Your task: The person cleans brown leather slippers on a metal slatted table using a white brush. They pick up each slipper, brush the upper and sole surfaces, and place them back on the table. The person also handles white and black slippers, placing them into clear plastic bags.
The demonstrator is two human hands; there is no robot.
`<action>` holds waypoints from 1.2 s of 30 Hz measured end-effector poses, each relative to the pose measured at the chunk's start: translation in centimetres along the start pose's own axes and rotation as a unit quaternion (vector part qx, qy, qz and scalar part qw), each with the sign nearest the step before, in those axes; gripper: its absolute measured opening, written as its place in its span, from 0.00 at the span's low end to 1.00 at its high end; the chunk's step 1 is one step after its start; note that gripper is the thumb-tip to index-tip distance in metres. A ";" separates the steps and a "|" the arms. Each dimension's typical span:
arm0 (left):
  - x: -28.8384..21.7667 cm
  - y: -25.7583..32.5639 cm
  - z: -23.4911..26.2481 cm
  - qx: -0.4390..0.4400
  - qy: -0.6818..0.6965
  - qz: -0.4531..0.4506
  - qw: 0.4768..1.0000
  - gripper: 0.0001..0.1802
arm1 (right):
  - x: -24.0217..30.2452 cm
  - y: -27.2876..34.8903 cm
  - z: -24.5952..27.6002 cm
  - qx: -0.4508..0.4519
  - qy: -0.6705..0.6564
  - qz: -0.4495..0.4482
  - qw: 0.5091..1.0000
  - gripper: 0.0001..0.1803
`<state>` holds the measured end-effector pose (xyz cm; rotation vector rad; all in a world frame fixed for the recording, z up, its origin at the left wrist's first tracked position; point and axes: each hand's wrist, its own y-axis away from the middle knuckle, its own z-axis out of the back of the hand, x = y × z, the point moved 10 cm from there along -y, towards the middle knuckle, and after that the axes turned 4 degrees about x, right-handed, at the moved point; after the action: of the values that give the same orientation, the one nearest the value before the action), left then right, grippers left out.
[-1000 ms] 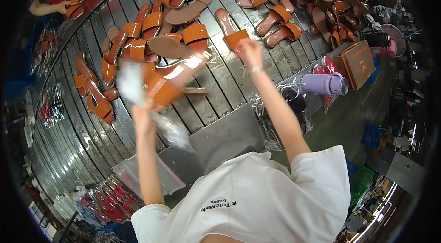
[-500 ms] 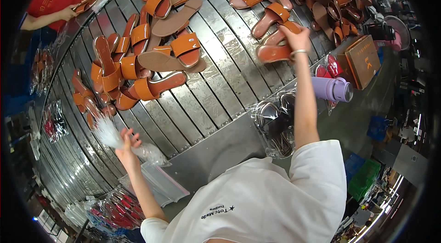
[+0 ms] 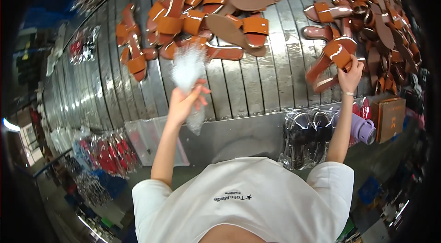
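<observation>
My left hand (image 3: 184, 100) is raised over the near edge of a metal slatted conveyor (image 3: 257, 87) and grips a clear crumpled plastic bag (image 3: 187, 69), blurred by motion. My right hand (image 3: 350, 75) reaches to the right side of the conveyor and holds a pair of orange strap sandals (image 3: 331, 61) just above the slats. More orange and brown sandals (image 3: 216, 22) lie in a loose pile beyond my left hand.
A dense heap of sandals (image 3: 381, 18) fills the far right. Bagged black sandals (image 3: 305, 135), a purple bottle (image 3: 360, 128) and a brown box (image 3: 390, 118) sit at the near right. A clear tray (image 3: 154, 139) and bagged red items (image 3: 108, 155) lie at my left.
My left hand has lifted the plastic bag up toward the conveyor's middle. My right hand, holding the sandals, has drawn back toward the near right edge.
</observation>
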<state>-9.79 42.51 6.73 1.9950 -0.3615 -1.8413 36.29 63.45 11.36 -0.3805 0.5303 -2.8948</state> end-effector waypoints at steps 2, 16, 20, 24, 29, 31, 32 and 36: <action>0.1 -0.2 -1.7 0.032 0.003 -0.003 0.999 0.16 | 7.9 -0.4 0.1 0.140 -0.102 0.105 0.979 0.27; 3.7 0.8 -6.3 0.078 0.070 0.015 0.994 0.12 | 28.2 9.7 -8.3 0.244 -0.713 -0.181 0.631 0.14; 6.7 0.6 -4.3 0.016 -0.036 0.059 0.998 0.12 | 24.4 8.9 -7.3 0.088 -0.737 -0.219 0.634 0.10; 7.5 0.1 0.5 -0.108 -0.109 0.069 0.986 0.08 | 16.5 4.9 -6.8 0.116 -0.796 -0.188 0.563 0.15; 8.6 -5.5 -1.6 -0.014 0.038 0.150 0.988 0.09 | 16.7 10.7 -15.4 0.379 -0.323 -0.012 0.867 0.15; 10.2 -8.2 -2.9 0.033 -0.030 0.189 0.981 0.09 | 18.0 14.0 -19.0 0.499 -0.371 -0.016 0.783 0.14; 11.4 -9.1 -3.4 0.055 -0.063 0.210 0.974 0.09 | 19.8 15.6 -19.9 0.565 -0.424 -0.066 0.705 0.12; 13.1 -10.8 -6.0 0.165 -0.123 0.246 0.947 0.10 | 22.0 18.3 -21.6 0.649 -0.388 -0.255 0.602 0.08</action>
<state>-3.40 46.96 -9.49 1.6507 -1.1942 -1.7748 11.57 48.85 -10.13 -1.4308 -1.9072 -2.1772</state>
